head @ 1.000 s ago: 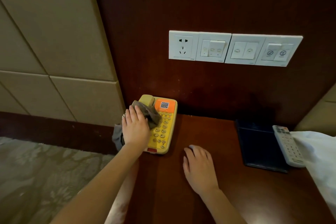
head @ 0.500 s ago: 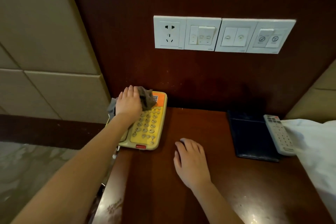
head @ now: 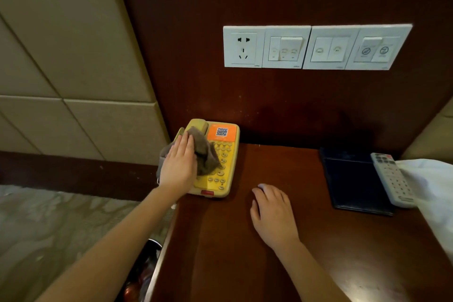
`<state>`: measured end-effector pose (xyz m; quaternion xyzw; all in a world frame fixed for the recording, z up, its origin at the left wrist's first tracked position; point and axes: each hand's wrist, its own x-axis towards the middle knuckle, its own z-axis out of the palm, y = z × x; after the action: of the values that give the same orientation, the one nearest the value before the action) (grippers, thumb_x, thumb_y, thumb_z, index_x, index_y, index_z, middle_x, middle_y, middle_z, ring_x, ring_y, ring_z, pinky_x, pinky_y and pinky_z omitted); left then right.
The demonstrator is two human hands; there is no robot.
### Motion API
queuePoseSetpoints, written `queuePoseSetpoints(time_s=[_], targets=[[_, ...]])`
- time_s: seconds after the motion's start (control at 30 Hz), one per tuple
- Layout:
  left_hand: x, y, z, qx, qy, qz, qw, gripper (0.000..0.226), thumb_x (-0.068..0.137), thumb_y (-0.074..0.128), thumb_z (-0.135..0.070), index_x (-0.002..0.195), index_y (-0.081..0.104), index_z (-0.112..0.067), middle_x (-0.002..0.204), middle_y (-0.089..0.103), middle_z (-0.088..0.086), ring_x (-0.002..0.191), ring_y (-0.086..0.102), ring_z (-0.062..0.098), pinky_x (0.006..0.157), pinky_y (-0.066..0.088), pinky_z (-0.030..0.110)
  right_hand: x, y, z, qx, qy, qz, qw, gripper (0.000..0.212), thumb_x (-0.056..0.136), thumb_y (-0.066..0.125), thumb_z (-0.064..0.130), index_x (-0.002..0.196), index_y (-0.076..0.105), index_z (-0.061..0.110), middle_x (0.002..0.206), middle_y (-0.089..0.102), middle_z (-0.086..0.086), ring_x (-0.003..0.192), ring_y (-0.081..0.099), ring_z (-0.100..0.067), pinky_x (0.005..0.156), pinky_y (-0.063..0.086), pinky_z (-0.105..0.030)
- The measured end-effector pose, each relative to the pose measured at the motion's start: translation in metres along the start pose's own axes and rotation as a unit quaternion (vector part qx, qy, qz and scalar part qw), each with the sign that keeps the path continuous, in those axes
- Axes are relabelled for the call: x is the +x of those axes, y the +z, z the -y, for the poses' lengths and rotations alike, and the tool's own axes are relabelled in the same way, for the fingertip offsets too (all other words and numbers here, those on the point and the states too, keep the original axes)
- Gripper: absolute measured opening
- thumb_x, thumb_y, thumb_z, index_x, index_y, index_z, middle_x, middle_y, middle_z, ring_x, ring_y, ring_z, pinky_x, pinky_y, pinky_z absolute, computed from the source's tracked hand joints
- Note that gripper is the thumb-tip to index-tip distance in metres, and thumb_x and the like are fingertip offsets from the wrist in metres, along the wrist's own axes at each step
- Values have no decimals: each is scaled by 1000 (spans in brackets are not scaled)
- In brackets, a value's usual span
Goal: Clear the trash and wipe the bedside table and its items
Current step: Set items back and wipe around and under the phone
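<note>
Two hands in view, and only one is working. My left hand (head: 179, 167) lies flat on the grey cloth (head: 204, 154), fingers (head: 186, 144) straight and together, pressing it onto the yellow telephone (head: 224, 171) rather than gripping it. The phone sits at the back left corner of the counter (head: 245, 252), against the dark wall panel.

Half a second ago the cloth was pushed up over the orange label. Now it's drawn back toward me, the label and its code fully uncovered, and the cloth is bunched over the cradle and the left column of keys. The top of the handset (head: 198, 125) pokes out above it. So that's a back-and-forth stroke along the phone, and I'd say the phone is mid-wipe, not finished: the right-hand keys and the front edge look untouched by this pass.

My right hand (head: 272, 213) hasn't shifted. Palm down on the bare wood, fingers relaxed and spread a little, holding nothing, just bracing me.

Off to the right, well apart from the phone, a dark folder (head: 355, 184) lies flat with a white remote (head: 392, 179) just beside it, and white bedding (head: 436, 191) spills over that edge. Those two items and the open wood between them are still to wipe, by my reckoning.

Down past the counter's left edge there's something dark and shiny (head: 144, 277), possibly a bin, but it's too dim to be sure.
</note>
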<state>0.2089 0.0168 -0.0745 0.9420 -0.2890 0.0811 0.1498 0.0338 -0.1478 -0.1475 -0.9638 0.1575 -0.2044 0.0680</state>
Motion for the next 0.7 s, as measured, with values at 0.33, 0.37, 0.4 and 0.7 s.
queuePoseSetpoints(time_s=[0.33, 0.37, 0.4, 0.7], targets=[[92, 1, -9, 47, -4, 75, 996, 52, 102, 27, -20, 150, 17, -5, 159, 14, 11, 147, 11, 23, 119, 8, 36, 0, 3, -2, -7, -8, -42, 999, 28, 75, 74, 29, 103, 72, 22, 107, 68, 3, 102, 65, -14, 88, 53, -36], [88, 0, -9, 41, -5, 72, 997, 52, 102, 28, -20, 150, 17, -5, 159, 13, 11, 147, 10, 23, 119, 8, 36, 0, 3, -2, -8, -10, -44, 999, 27, 77, 72, 29, 103, 71, 22, 107, 68, 3, 103, 65, -15, 89, 53, -36], [83, 0, -8, 32, -4, 66, 997, 53, 101, 28, -19, 151, 16, -5, 159, 12, 10, 147, 9, 23, 119, 8, 36, 0, 4, -2, -8, -13, -45, 999, 26, 79, 69, 29, 104, 71, 21, 108, 67, 2, 103, 65, -15, 89, 53, -37], [-31, -1, 17, -64, 61, 39, 995, 59, 93, 22, -24, 150, 13, -9, 158, 8, 5, 147, 2, 19, 120, 2, 34, 0, 3, -1, 6, -6, -23, 1000, 30, 78, 74, 23, 107, 71, 16, 112, 67, -1, 106, 64, -19, 91, 51, -39]])
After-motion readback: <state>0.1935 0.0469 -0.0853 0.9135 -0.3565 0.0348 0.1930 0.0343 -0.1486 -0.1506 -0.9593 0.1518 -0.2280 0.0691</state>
